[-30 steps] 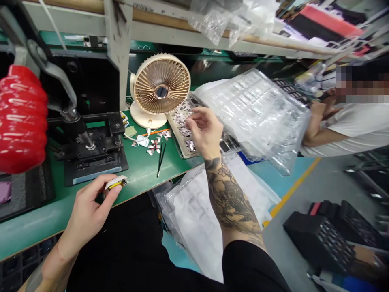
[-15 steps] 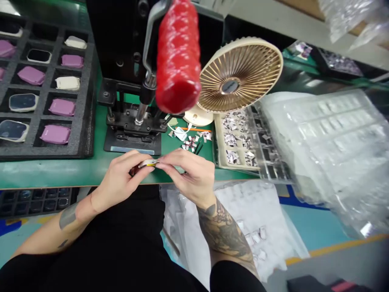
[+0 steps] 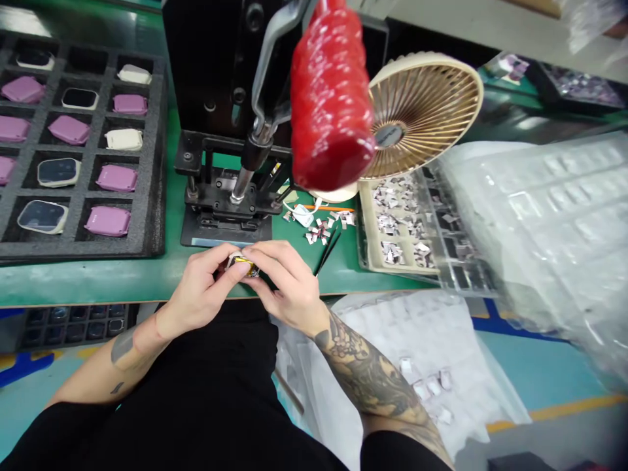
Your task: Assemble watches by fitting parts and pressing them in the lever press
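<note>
Just above the table's front edge, my left hand pinches a small light-rimmed watch case with a yellow patch on its inner side. My right hand grips the same case from the other side, with its fingers over the top and the thumb below. Fingers cover most of the case. Right behind the hands stands a black hand press with a red wrapped handle. Black tweezers lie on the green mat to the right of my right hand.
At left, a grey foam tray holds purple and white watch bodies. A cream fan stands behind a compartment box of small parts. Loose parts lie near the tweezers. Clear plastic trays are stacked at right.
My right hand has moved from pinching at the case's edge to wrapping its fingers over it. The case has tilted, showing more yellow. The whole view has shifted slightly.
</note>
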